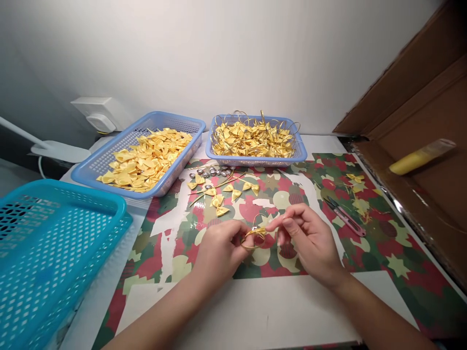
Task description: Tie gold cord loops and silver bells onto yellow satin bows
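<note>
Between the thumb and fingers of my left hand [226, 245] is a small yellow ribbon bow [260, 233] with a looped gold cord and what looks like a silver bell on it. My right hand [308, 238] is closed, its fingers curled and a fingertip at the bow's right edge. Whatever its fingers pinch is too small to make out. Just beyond my hands lie several loose yellow bows [219, 205], gold cord pieces [199, 198] and a cluster of small silver bells [213, 171].
A blue basket of yellow bows [82, 170] stands back left, another of bows with gold cords [304, 153] behind the middle. An empty teal basket [124, 209] sits at left. Pink-handled thread snips [346, 218] lie right, near a cardboard wall [430, 116] holding a yellow tube [419, 158].
</note>
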Demonstrator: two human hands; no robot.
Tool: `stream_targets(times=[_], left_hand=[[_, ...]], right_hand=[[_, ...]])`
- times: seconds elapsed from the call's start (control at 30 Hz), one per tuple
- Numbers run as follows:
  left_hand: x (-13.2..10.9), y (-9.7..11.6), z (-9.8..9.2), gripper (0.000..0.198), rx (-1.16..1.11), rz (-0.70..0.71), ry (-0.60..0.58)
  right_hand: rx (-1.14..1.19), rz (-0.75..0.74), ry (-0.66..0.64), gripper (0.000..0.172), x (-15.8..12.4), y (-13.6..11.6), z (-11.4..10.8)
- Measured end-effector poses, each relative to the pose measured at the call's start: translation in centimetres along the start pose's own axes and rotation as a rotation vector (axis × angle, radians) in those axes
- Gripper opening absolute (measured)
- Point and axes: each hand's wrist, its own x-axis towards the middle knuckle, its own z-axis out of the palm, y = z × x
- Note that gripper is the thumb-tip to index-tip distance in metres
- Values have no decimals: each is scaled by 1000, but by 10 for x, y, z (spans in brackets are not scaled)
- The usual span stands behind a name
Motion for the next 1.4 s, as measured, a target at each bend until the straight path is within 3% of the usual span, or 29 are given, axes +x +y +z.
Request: stream_targets(times=[0.1, 0.33, 0.43, 0.5, 0.67, 0.73, 0.97, 1.13, 1.4], left_hand=[[0, -2, 2, 15, 52, 51, 56], [3, -5, 0, 12, 177, 338, 322], [4, -1, -3, 10, 74, 350, 375], [4, 2, -6, 9, -109, 247, 298], [7, 7, -9, 24, -698, -283, -159], [9, 8, -10, 29, -788, -403, -229], [11, 15, -11, 27, -776, -455, -292], [11, 14, -11, 28, -733, -463, -287], [9, 11, -9, 28, -649, -445, -334]], right_hand=[[136, 50, -6, 14, 1, -5, -7], [335, -101, -19, 9, 4, -24, -27], [316, -168, -59, 9, 3, -26, -29], [285, -207, -38, 14, 2, -25, -30], [287, -214, 43, 8, 1, -26, -37], [275, -233, 88, 7, 2, -29, -43], [295, -270, 251, 10, 7, -36, -54], [292, -203, 167, 2, 10, -32, -51], [227, -100, 31, 22, 7, -28, -45]])
